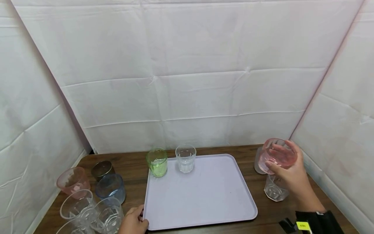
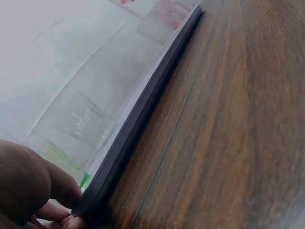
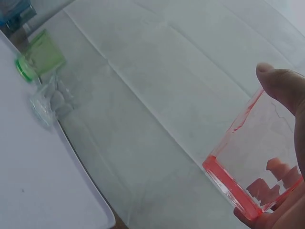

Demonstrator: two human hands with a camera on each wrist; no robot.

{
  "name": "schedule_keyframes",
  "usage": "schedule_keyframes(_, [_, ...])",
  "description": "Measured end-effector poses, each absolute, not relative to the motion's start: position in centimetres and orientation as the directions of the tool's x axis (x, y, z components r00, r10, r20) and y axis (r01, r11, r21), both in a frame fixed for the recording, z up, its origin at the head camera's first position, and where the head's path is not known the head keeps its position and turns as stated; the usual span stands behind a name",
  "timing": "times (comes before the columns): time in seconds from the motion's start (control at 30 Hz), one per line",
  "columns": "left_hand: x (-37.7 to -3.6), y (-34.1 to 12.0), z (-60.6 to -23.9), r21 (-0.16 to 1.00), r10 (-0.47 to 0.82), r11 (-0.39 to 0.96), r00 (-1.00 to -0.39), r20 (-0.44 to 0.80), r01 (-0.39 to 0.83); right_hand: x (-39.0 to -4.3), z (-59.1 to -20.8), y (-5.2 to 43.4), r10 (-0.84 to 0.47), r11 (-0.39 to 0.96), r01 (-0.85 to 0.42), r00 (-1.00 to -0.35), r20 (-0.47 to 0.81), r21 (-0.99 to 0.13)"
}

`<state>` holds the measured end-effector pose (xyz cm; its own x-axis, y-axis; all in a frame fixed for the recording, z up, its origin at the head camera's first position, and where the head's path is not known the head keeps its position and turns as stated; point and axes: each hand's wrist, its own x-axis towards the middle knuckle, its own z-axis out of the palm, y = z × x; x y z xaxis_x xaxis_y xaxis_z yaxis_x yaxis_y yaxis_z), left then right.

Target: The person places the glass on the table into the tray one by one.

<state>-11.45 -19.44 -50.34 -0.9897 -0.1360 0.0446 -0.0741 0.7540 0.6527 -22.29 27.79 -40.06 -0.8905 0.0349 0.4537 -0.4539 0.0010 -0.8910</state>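
A: The right hand [image 1: 287,175] holds a pink glass [image 1: 277,156] off the table, tilted, thumb on one side and fingers curled round the other. Just below that grip stands a clear glass [image 1: 275,190], and behind the pink one, partly hidden, there seems to be another pale glass [image 1: 258,162], though I can't make it out well.

B: The right wrist view adds the thumb tip against the wall of the pink glass [image 3: 252,167] and fingertips seen through its far side. That the head view does not show.

A: And the left hand [image 1: 133,222]?

B: It is at the near left corner of the tray [image 1: 210,201]. From the head you see only curled fingers meeting the edge. The left wrist view shows the hand [image 2: 28,188] with fingertips tucked under the tray's dark rim [image 2: 143,109], thumb above: a narrow pinch on the corner.

A: On the tray, far from that pinch at the back left, stand a green glass [image 1: 157,162] and a clear tumbler [image 1: 185,158], side by side and apart.

B: The right wrist view catches both too, small, at the tray's edge.

A: Left of the pinch a cluster of glasses [image 1: 90,198] stands on the table [image 1: 248,224]: pink, dark, blue and several clear ones, seen only from the head.
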Motion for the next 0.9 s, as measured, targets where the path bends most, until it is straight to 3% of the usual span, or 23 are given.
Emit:
schedule_keyframes(0.2, [-11.5,-19.5,-50.2,0.647,-0.126,0.760,-0.991,0.051,-0.064,-23.4,-40.0,24.7,-0.003,0.138,-0.357,-0.933,0.360,-0.924])
schedule_keyframes(0.67, [-11.4,-19.4,-50.1,0.651,-0.140,0.754,-0.990,0.034,-0.084,-27.7,-42.1,18.4,-0.057,0.014,-0.237,-0.970,0.236,-0.971])
schedule_keyframes(0.9, [-11.4,-19.4,-50.0,0.661,-0.142,0.744,-0.990,0.020,-0.093,-29.4,-44.1,16.5,-0.139,0.105,-0.216,-0.970,0.201,-0.971])
